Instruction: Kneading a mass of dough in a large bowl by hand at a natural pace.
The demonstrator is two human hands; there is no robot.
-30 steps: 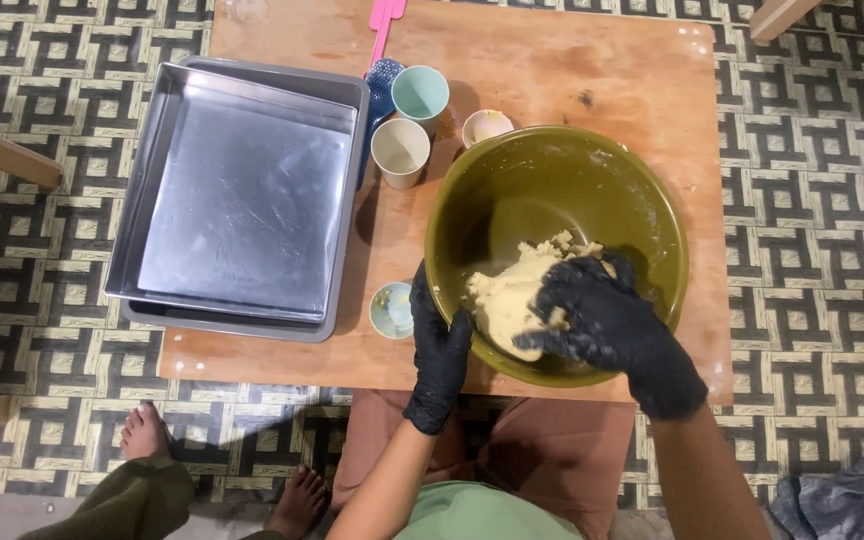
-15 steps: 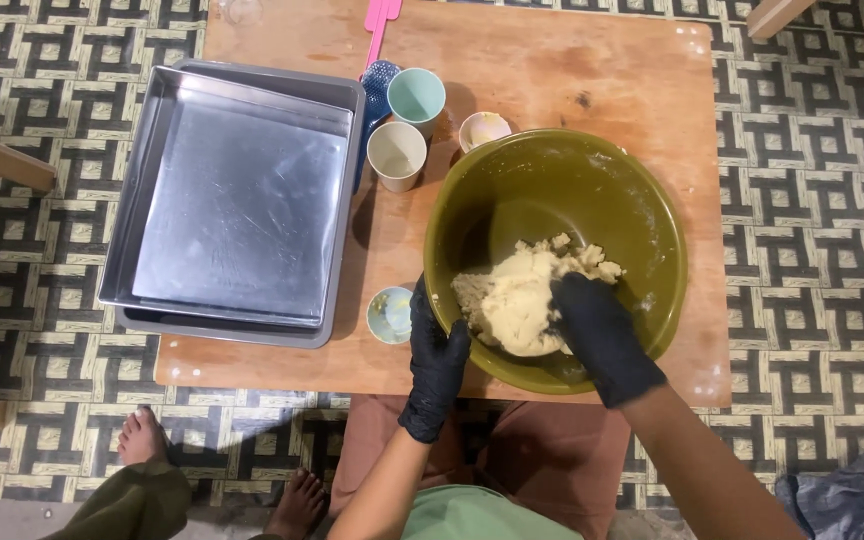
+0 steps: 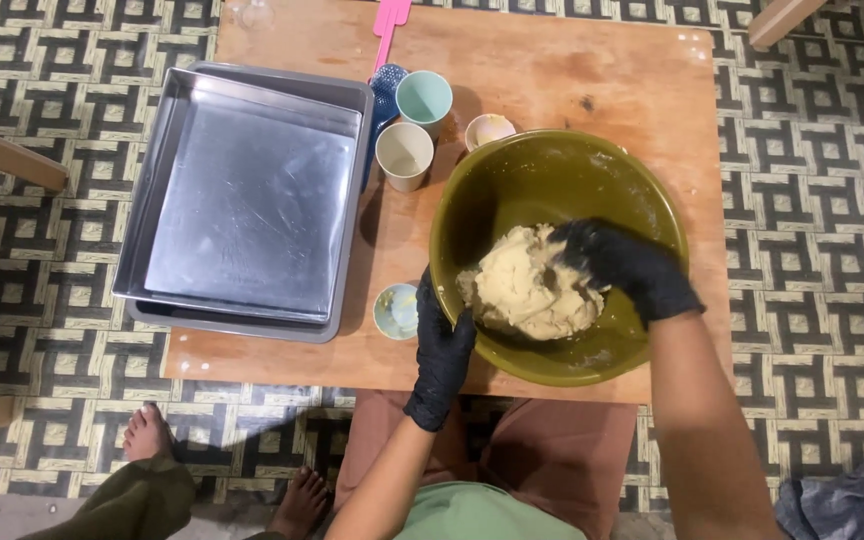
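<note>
Pressing into dough (image 3: pixel 527 285), right hand (image 3: pixel 622 268) is spread on its right side; bowl (image 3: pixel 642 200) rim at lower centre is gripped by left hand (image 3: pixel 442 350).

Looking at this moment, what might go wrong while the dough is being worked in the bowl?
1. The green bowl sits near the table's front edge; a hard push by the right hand on the dough might slide it off, though the left hand grips its rim.
2. The small dish lies right beside the left hand, so it may get knocked.
</note>
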